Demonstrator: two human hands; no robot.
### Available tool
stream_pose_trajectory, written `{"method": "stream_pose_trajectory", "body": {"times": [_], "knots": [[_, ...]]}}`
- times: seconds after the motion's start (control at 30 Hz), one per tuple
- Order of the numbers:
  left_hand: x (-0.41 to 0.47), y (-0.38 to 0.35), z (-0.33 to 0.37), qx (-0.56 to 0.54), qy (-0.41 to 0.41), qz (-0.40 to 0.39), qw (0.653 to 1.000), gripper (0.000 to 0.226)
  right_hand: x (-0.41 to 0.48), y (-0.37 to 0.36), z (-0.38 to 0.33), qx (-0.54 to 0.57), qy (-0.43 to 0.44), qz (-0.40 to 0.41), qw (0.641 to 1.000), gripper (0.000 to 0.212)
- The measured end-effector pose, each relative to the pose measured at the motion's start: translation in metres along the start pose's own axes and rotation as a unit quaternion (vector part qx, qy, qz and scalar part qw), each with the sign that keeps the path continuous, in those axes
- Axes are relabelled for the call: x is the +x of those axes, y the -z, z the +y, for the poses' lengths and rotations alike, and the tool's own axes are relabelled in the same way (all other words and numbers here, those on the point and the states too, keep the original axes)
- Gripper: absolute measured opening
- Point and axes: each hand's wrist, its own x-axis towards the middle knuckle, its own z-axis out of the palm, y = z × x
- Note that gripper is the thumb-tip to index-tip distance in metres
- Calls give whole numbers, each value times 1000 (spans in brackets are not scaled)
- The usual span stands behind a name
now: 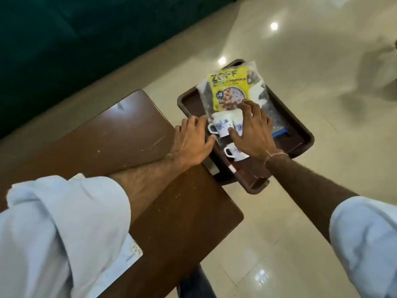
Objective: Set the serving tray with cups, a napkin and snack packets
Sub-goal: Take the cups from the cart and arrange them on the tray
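tray (298, 127): brown; cups (221, 127): white, blue-flowered; both hands' fingers spread, gripping nothing

The tray (298, 123) looks like dark brown matt plastic. The cups (221, 127) are glossy white ceramic, probably. The yellow snack packet (227, 89) is shiny plastic film. Smooth brown wood-look table (129, 134); polished floor (300, 50).

The yellow snack packet (229, 89) reads "ZOFF" and "CHUNKS".
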Motion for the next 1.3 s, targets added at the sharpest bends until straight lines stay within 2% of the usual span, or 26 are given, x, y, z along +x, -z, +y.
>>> {"method": "stream_pose_trajectory", "body": {"times": [0.1,0.23,0.37,0.5,0.57,0.7,0.83,0.93,1.1,1.3], "knots": [[31,-13,22,4,13,-17,1000,61,16,-2,36,-1,-63,3,998,71],[69,-27,33,43,55,-77,995,65,38,-12,67,13,-151,-90,984,78],[90,-42,33,75,72,-125,987,82,55,-21,79,97,-169,-177,965,87],[97,-49,31,27,100,-141,985,101,65,-22,82,137,-155,-194,959,82],[97,-50,30,-16,117,-132,984,98,66,-20,84,166,-161,-187,955,78],[86,-46,26,-97,96,-74,988,84,64,-14,77,232,-161,-137,949,69],[69,-24,16,-169,94,8,981,77,67,-4,48,267,-118,-62,955,67],[46,2,-4,-204,88,68,973,68,69,0,11,290,-71,-44,953,67],[-16,41,-62,-207,122,124,963,67,63,-15,-77,283,16,-70,957,67],[-130,70,-155,-148,194,155,957,75,29,-58,-205,274,95,-155,944,71]]}}
